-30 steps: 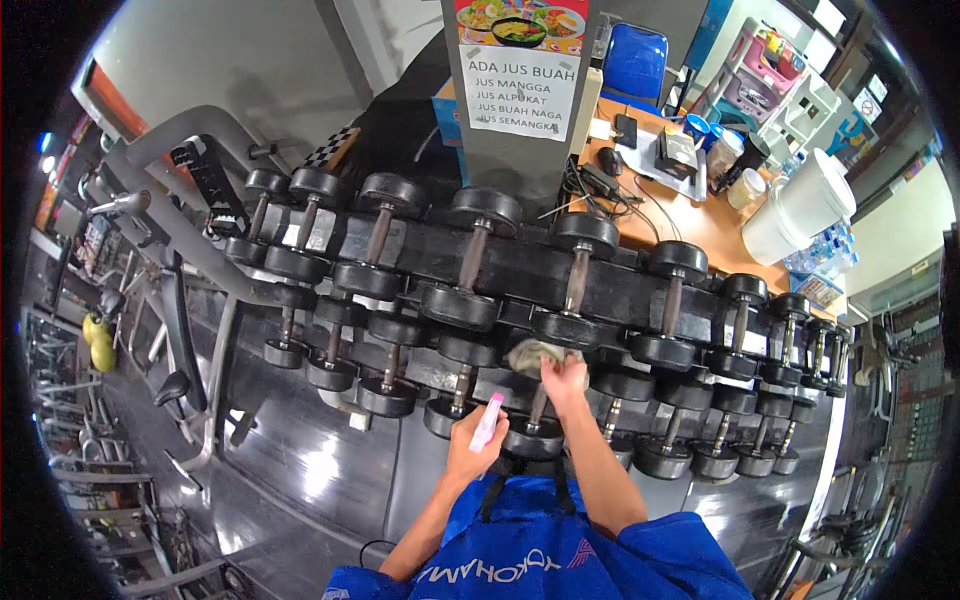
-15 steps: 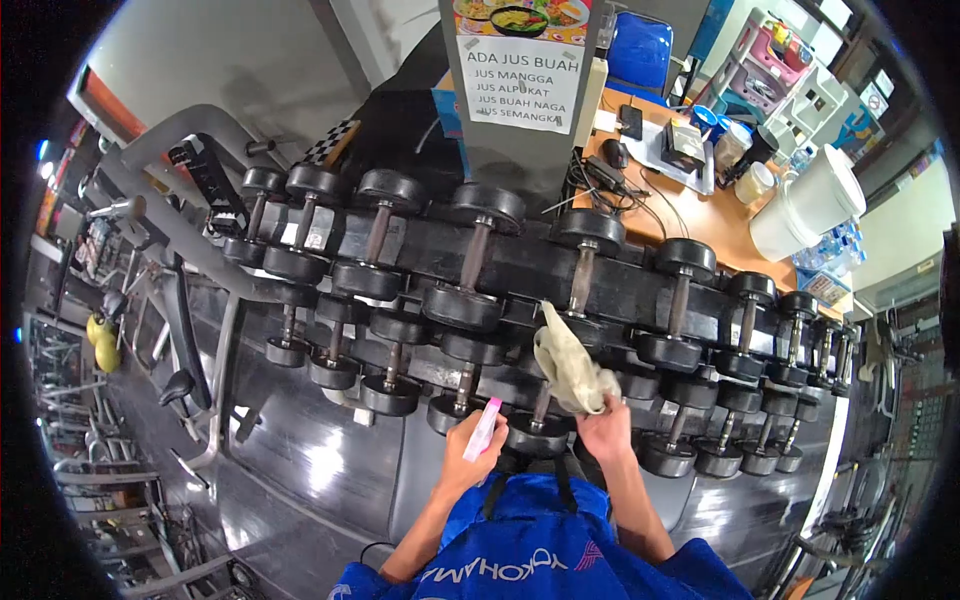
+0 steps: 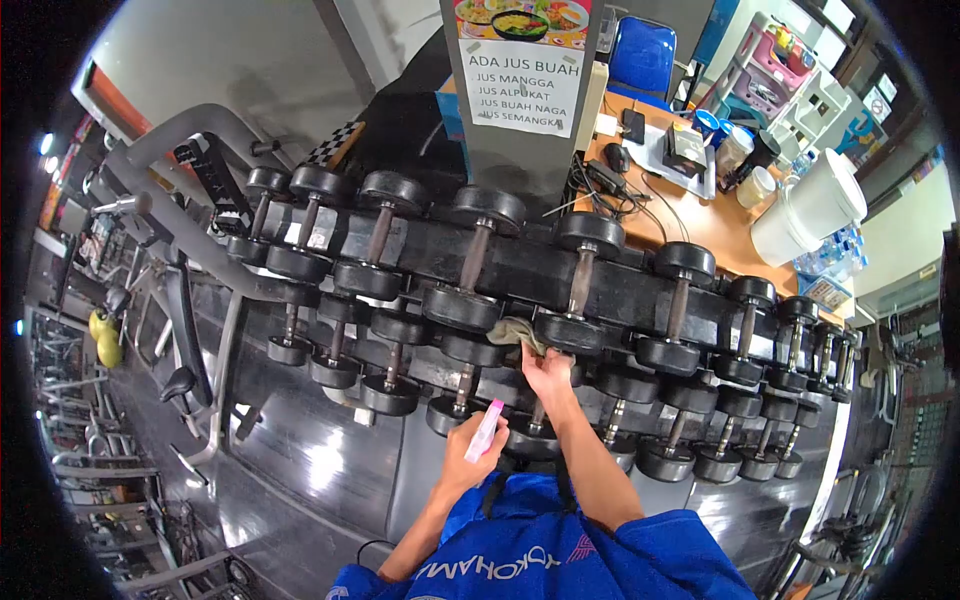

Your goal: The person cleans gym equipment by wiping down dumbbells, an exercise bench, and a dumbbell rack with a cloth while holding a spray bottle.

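- While grey machine tubing (image 3: 205, 253) stands at far left, the left hand (image 3: 460, 456) is closed around a pink-tipped bottle (image 3: 485, 436).
- Next comes a pale cloth (image 3: 512, 331), between the upper and lower dumbbell rows.
- Its near end is gripped by the right hand (image 3: 549, 376), close below an upper-row dumbbell (image 3: 580, 284).
- Farther right, a desk (image 3: 725, 237) bears white buckets (image 3: 828, 192).

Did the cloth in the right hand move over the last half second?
Yes, leftward in the picture: the cloth overlapped the lower head of the upper-row dumbbell nearest the right hand; now it shows left of that head.
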The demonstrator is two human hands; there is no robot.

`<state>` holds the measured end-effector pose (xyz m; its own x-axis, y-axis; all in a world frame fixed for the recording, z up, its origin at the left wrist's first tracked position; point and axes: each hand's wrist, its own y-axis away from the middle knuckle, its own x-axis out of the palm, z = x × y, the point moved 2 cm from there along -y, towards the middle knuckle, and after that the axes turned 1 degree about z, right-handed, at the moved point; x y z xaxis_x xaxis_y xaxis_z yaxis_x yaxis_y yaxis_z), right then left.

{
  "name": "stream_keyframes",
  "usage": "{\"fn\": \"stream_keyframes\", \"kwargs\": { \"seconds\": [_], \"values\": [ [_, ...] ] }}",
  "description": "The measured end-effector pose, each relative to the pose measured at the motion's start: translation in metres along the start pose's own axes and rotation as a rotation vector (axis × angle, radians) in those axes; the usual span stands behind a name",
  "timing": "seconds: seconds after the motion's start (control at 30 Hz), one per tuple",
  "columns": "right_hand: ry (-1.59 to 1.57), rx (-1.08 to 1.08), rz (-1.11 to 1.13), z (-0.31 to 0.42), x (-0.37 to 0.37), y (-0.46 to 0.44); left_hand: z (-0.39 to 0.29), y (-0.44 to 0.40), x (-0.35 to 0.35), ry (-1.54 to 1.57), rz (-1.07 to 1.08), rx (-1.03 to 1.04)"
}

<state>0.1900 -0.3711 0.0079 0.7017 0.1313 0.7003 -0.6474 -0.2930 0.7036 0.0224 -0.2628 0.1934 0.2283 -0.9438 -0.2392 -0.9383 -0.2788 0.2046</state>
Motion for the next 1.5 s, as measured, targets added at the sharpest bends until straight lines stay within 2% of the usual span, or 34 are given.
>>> {"fn": "stream_keyframes", "kwargs": {
  "seconds": [0.07,0.17,0.27,0.43,0.57,0.7,0.77,0.9,0.93,1.03,1.07,1.2,1.3,1.43,1.5],
  "values": [
    [-0.066,0.048,-0.004,0.0,0.013,0.017,0.001,-0.002,0.001,0.008,0.002,0.022],
    [-0.179,0.222,0.071,0.018,-0.009,0.021,0.002,0.0,0.001,0.013,-0.005,0.038],
    [-0.044,0.165,0.059,0.036,0.01,0.058,-0.002,-0.005,0.0,0.0,0.007,-0.008],
    [0.156,0.237,0.108,0.084,0.033,0.099,-0.004,-0.011,0.001,0.011,0.024,0.018],
    [0.208,0.174,0.12,0.11,0.043,0.117,-0.005,-0.011,-0.001,0.014,0.035,0.025],
    [0.34,-0.03,0.187,0.158,0.04,0.119,0.0,-0.007,-0.001,-0.012,0.062,0.007],
    [0.363,-0.183,0.261,0.16,0.062,0.143,0.006,-0.006,0.003,-0.049,0.068,0.031],
    [0.565,-0.207,0.236,0.135,0.089,0.197,0.034,-0.007,0.015,-0.221,0.082,0.107],
    [0.629,-0.255,0.227,0.135,0.085,0.202,0.042,-0.008,0.017,-0.286,0.085,0.118],
    [1.084,-0.435,0.26,0.136,0.068,0.224,0.064,-0.008,0.023,-0.261,0.104,0.035],
    [1.24,-0.428,0.151,0.146,0.054,0.228,0.069,-0.008,0.025,-0.256,0.114,0.036],
    [1.679,-0.473,0.153,0.143,0.041,0.253,0.075,-0.007,0.029,-0.231,0.145,0.06],
    [2.136,-0.741,0.185,0.138,0.023,0.267,0.074,-0.008,0.031,-0.214,0.15,0.097],
    [2.532,-0.833,-0.098,0.129,-0.008,0.284,0.08,-0.009,0.031,-0.262,0.19,0.119],
    [2.556,-0.927,-0.054,0.125,-0.006,0.295,0.081,-0.008,0.03,-0.257,0.209,0.111]
  ]
}}
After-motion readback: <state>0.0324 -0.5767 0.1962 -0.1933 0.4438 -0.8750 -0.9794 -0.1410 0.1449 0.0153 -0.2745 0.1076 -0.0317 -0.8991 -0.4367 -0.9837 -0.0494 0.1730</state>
